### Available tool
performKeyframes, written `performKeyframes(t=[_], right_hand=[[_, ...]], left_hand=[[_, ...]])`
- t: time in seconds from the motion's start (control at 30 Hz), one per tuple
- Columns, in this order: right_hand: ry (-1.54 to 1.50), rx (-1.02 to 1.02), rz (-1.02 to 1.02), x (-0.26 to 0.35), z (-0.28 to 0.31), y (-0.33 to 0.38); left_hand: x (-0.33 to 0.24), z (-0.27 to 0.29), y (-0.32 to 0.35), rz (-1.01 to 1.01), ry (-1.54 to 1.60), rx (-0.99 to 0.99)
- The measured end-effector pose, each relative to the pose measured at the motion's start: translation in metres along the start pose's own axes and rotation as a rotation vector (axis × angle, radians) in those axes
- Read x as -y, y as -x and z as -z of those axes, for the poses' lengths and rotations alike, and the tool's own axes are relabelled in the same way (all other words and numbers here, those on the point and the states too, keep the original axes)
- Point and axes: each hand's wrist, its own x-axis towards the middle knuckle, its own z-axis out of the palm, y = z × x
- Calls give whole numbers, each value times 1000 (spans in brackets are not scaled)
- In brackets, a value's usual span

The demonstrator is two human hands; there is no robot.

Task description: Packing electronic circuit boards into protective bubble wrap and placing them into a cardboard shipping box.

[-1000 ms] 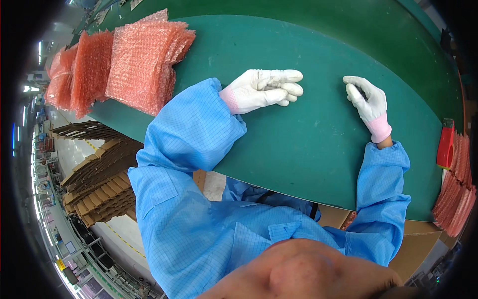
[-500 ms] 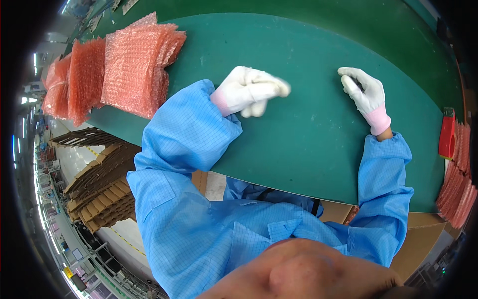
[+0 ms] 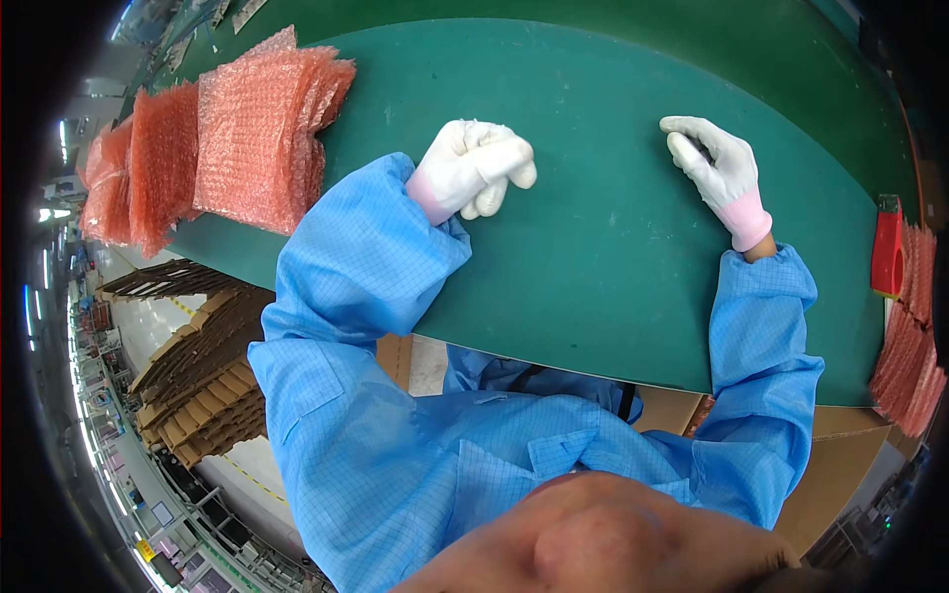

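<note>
Both of my hands wear white gloves with pink cuffs and rest on a dark green belt (image 3: 593, 267). My left hand (image 3: 477, 166) lies in the middle of the belt with its fingers curled into a loose fist, holding nothing. My right hand (image 3: 717, 168) lies farther right, fingers bent and slightly apart, also holding nothing. Blue smock sleeves cover both forearms. A stack of pink bubble-wrap bags (image 3: 262, 124) lies on the belt to the left of my left hand, a short way from it.
More pink bubble-wrap bags (image 3: 138, 168) lie at the belt's far left. A red tape dispenser (image 3: 887, 252) and another pile of pink bags (image 3: 905, 366) sit at the right edge. Flattened cardboard boxes (image 3: 198, 376) are stacked below the belt on the left.
My left hand has curled from flat, extended fingers into a loose fist and shifted slightly left. My right hand has barely moved.
</note>
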Motion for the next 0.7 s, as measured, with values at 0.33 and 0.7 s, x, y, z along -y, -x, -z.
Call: performKeyframes(t=[0.33, 0.7], right_hand=[[17, 12, 15, -1, 0, 0], [37, 15, -3, -1, -1, 1]], left_hand=[[11, -4, -9, -138, 289, 52], [12, -10, -8, -99, 338, -30]])
